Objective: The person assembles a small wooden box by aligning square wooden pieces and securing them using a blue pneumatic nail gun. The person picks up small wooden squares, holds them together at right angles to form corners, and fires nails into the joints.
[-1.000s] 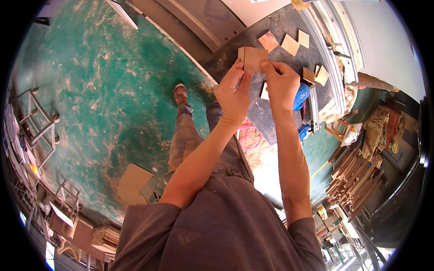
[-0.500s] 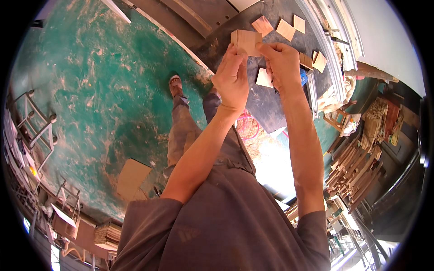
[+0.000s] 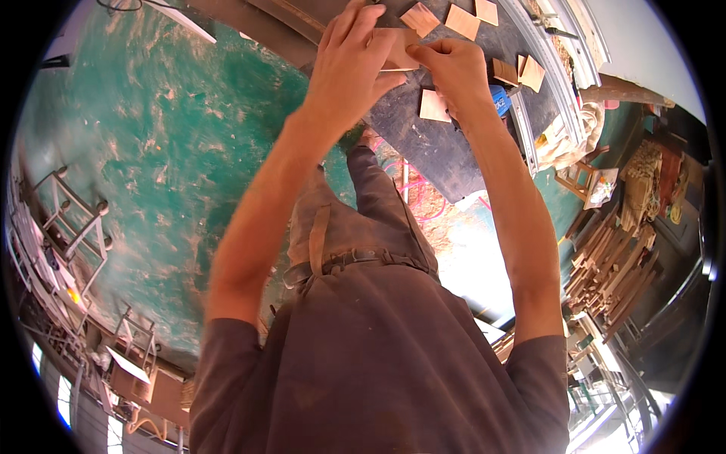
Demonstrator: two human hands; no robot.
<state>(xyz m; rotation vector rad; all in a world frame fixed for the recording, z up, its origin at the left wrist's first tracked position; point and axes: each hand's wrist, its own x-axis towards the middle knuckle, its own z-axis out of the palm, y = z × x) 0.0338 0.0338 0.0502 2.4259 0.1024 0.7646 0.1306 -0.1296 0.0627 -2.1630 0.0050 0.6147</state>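
Observation:
A small flat piece of light wood (image 3: 398, 50) is over the dark worktop. My right hand (image 3: 456, 74) pinches its right edge between thumb and finger. Beside its left side is my left hand (image 3: 344, 72), open, with fingers stretched and thumb apart; its fingers partly cover the wood, so any contact there is unclear. More square wood pieces lie around: a reddish one (image 3: 420, 19), a paler one (image 3: 462, 22) and one (image 3: 434, 106) just below my right hand. A blue object (image 3: 499, 99) is partly hidden behind my right wrist.
The dark worktop (image 3: 431, 155) carries a few upright wood blocks (image 3: 504, 72) and a leaning square (image 3: 532, 74). Metal rails (image 3: 544, 83) run along its right side. Lumber (image 3: 609, 265) is piled at the right; a metal frame (image 3: 83, 219) stands on the green floor at left.
My left hand has let go of the wood's left side, moved left and up, and spread its fingers. My right hand, still pinching the wood, has shifted slightly up and left in view.

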